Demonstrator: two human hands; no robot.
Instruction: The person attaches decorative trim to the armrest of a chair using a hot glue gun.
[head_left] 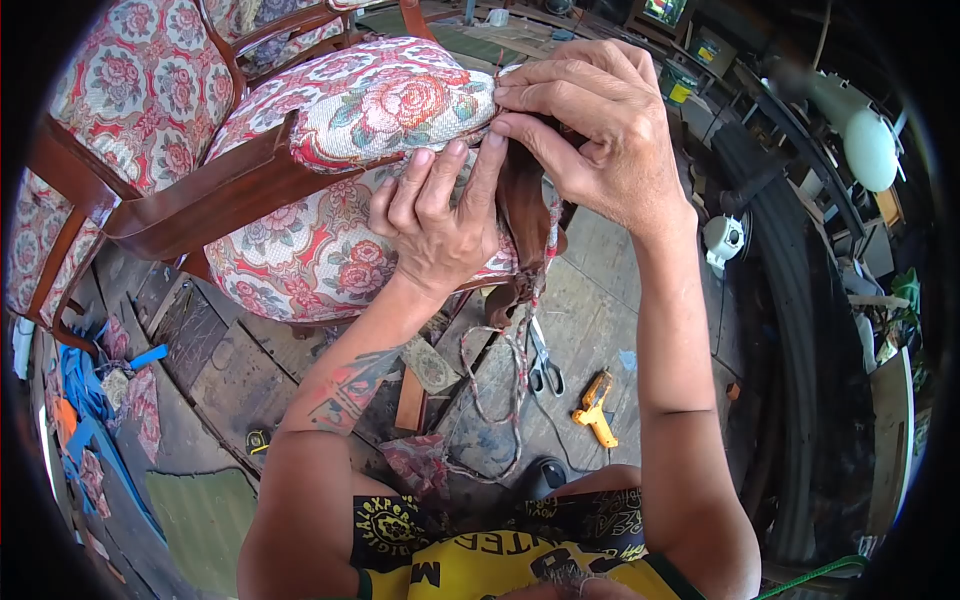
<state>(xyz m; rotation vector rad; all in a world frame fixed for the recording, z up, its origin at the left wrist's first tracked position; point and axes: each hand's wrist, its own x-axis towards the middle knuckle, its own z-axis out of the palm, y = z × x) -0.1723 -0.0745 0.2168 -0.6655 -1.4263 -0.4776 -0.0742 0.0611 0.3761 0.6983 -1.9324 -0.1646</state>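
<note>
A wooden chair [190, 210] with floral upholstery stands in front of me. Its armrest bears a padded floral cover [400, 105]. My right hand [605, 130] is at the front end of that pad, thumb and fingers pinched together at its edge; what lies between the fingertips is too small to name. My left hand [445, 205] rests its fingertips along the pad's lower edge, fingers a little apart, with nothing visible in it. A patterned cord [520, 385] hangs from the chair's front post and lies in loops on the floor.
Scissors [543, 365] and a yellow glue gun [596, 408] lie on the floor between my arms. A wood block [411, 400] and fabric scraps [415, 462] are nearby. Blue strips [85, 400] lie at left. A white fan [724, 240] is at right.
</note>
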